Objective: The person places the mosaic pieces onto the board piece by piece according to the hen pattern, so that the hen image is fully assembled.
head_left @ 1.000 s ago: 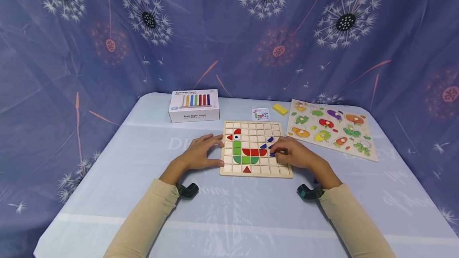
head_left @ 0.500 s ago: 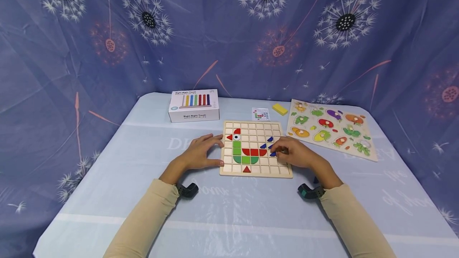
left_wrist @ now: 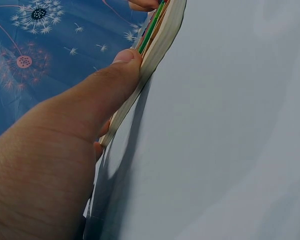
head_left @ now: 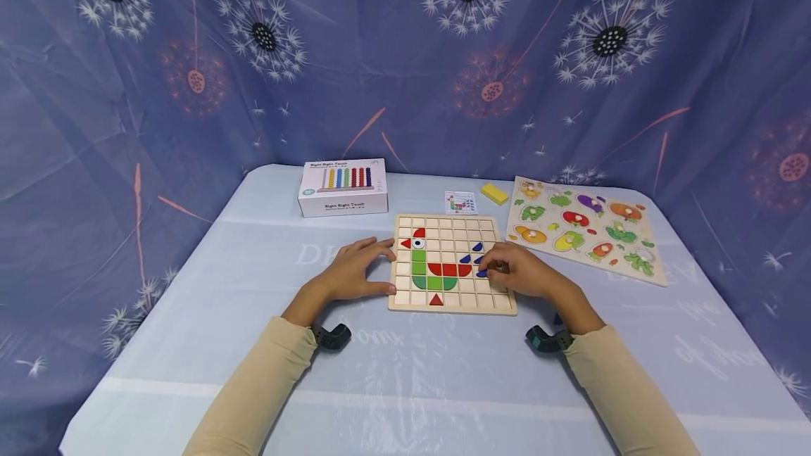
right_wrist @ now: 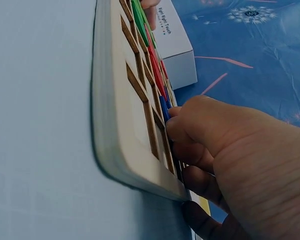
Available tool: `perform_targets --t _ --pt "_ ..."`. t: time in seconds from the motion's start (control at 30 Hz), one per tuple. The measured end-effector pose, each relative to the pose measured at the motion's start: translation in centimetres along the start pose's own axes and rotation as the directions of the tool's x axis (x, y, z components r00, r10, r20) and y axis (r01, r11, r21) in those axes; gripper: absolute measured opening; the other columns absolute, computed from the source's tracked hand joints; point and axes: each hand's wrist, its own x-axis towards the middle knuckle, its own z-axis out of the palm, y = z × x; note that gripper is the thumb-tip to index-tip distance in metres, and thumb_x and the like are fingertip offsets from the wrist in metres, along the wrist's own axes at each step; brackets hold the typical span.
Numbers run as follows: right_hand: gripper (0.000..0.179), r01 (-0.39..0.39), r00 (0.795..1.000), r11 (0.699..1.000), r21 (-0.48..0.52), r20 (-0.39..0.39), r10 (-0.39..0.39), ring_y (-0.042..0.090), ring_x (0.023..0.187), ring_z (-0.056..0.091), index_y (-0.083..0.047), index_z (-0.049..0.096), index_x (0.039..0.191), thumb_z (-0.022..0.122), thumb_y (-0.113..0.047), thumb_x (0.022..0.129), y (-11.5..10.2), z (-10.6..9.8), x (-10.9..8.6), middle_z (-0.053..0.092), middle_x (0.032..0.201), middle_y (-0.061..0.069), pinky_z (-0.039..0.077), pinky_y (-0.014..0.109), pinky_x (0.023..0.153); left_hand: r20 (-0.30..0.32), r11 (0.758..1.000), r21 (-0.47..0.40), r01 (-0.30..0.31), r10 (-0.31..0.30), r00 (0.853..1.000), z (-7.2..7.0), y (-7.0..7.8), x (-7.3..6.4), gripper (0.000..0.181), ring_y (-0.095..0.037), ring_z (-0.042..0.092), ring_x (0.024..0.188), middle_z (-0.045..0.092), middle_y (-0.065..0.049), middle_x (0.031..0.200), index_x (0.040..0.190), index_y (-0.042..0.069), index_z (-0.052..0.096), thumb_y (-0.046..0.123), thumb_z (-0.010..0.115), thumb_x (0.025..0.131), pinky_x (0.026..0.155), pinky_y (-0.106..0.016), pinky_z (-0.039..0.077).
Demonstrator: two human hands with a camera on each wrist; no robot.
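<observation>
A wooden grid board [head_left: 460,301] lies on the table with colored flat pieces forming a bird shape. My left hand [head_left: 351,269] holds its left edge, the thumb [left_wrist: 115,80] on the rim and fingertips further along. At the board's right side, my right hand [head_left: 522,269] pinches a blue rounded piece [head_left: 482,274] with thumb and index finger, low over the cells. Other blue pieces [head_left: 465,259] sit just left of and above these fingers. Red pieces [head_left: 448,269], green pieces [head_left: 419,261] and an eye piece [head_left: 418,243] fill other cells. A red triangle [head_left: 436,299] is in the bottom row.
Behind the board lie a small pattern card [head_left: 460,203] and a yellow block [head_left: 494,193]. A white box [head_left: 343,188] stands back left. To the right, a vegetable puzzle board [head_left: 586,231] lies near the grid board's corner. A patterned curtain [head_left: 405,55] hangs behind the table.
The right fingers shift very slightly at the blue piece, which shows a little differently between them. The left hand and the board stay put.
</observation>
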Motion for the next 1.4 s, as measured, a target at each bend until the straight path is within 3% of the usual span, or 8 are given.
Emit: perform_targets --t 0.3,0.5,0.57,0.7,0.8,1.07,1.27,1.4 --pt "0.018 -0.017 0.999 0.998 0.056 -0.048 0.02 0.018 0.097 0.058 -0.009 0.071 0.111 0.07 -0.002 0.095 -0.2 -1.5 -2.5 0.065 0.108 0.002 0.051 0.032 0.083 0.001 1.0 -0.001 -0.01 0.01 1.0 0.1 0.2 0.2 0.059 -0.031 0.021 0.15 0.032 0.007 0.163 0.127 0.031 0.056 0.063 0.075 0.082 0.114 -0.057 0.017" --pt "0.023 -0.047 0.99 0.992 -0.115 -0.136 0.031 0.021 0.102 0.06 -0.009 0.071 0.111 0.074 -0.001 0.09 1.4 -3.9 -7.2 0.065 0.109 0.002 0.05 0.041 0.086 -0.002 1.0 0.014 -0.01 0.01 1.0 -0.2 0.3 0.5 0.059 -0.03 0.021 0.15 0.032 0.009 0.163 0.127 0.032 0.055 0.065 0.074 0.081 0.114 -0.056 0.018" --pt "0.026 -0.097 0.983 0.984 -0.153 -0.168 0.071 0.023 0.106 0.06 -0.011 0.071 0.112 0.076 -0.001 0.088 2.1 -4.4 -8.8 0.065 0.11 0.002 0.049 0.039 0.09 0.001 1.0 0.014 -0.009 0.009 1.0 -0.2 0.3 0.6 0.059 -0.03 0.021 0.15 0.032 0.008 0.163 0.127 0.032 0.055 0.065 0.074 0.081 0.114 -0.057 0.018" --pt "0.029 -0.177 0.966 0.969 -0.175 -0.221 0.136 0.028 0.112 0.059 -0.011 0.071 0.112 0.077 0.0 0.086 3.6 -5.0 -11.0 0.067 0.114 0.004 0.041 0.021 0.095 0.001 1.0 0.022 -0.001 0.001 1.0 -0.3 0.1 0.5 0.059 -0.029 0.02 0.151 0.031 0.009 0.163 0.127 0.032 0.055 0.065 0.074 0.082 0.115 -0.056 0.017" --pt "0.029 -0.175 0.961 0.967 -0.187 -0.246 0.126 0.026 0.107 0.06 -0.01 0.07 0.114 0.076 -0.001 0.087 4.3 -5.0 -11.4 0.068 0.113 0.005 0.038 0.015 0.092 -0.008 1.0 0.019 -0.001 0.001 1.0 -0.3 -0.1 0.4 0.059 -0.029 0.02 0.151 0.032 0.009 0.163 0.127 0.031 0.056 0.064 0.075 0.082 0.115 -0.056 0.017" --pt "0.027 -0.182 0.963 0.959 -0.216 -0.236 0.13 0.021 0.096 0.056 -0.016 0.073 0.115 0.075 -0.004 0.091 4.1 -4.3 -11.3 0.061 0.103 0.001 0.047 0.044 0.083 -0.007 1.0 0.001 -0.01 0.01 1.0 -0.2 0.1 0.2 0.059 -0.031 0.02 0.15 0.032 0.007 0.163 0.127 0.03 0.056 0.063 0.076 0.081 0.114 -0.057 0.017" --pt "0.022 -0.174 0.965 0.966 -0.193 -0.227 0.128 0.018 0.095 0.056 -0.018 0.073 0.106 0.074 -0.002 0.091 3.7 -4.0 -11.3 0.061 0.103 -0.002 0.046 0.03 0.085 -0.004 1.0 -0.002 -0.009 0.009 1.0 -0.1 0.2 0.1 0.059 -0.032 0.022 0.15 0.034 0.006 0.162 0.127 0.03 0.057 0.063 0.075 0.081 0.114 -0.059 0.018" --pt "0.016 -0.182 0.964 0.965 -0.189 -0.229 0.137 0.014 0.093 0.055 -0.018 0.073 0.107 0.075 -0.012 0.093 3.6 -3.8 -11.1 0.061 0.103 -0.005 0.046 0.03 0.084 0.0 1.0 0.0 -0.007 0.007 1.0 -0.1 0.1 0.0 0.059 -0.031 0.021 0.15 0.033 0.006 0.162 0.127 0.03 0.056 0.063 0.075 0.082 0.114 -0.058 0.018"
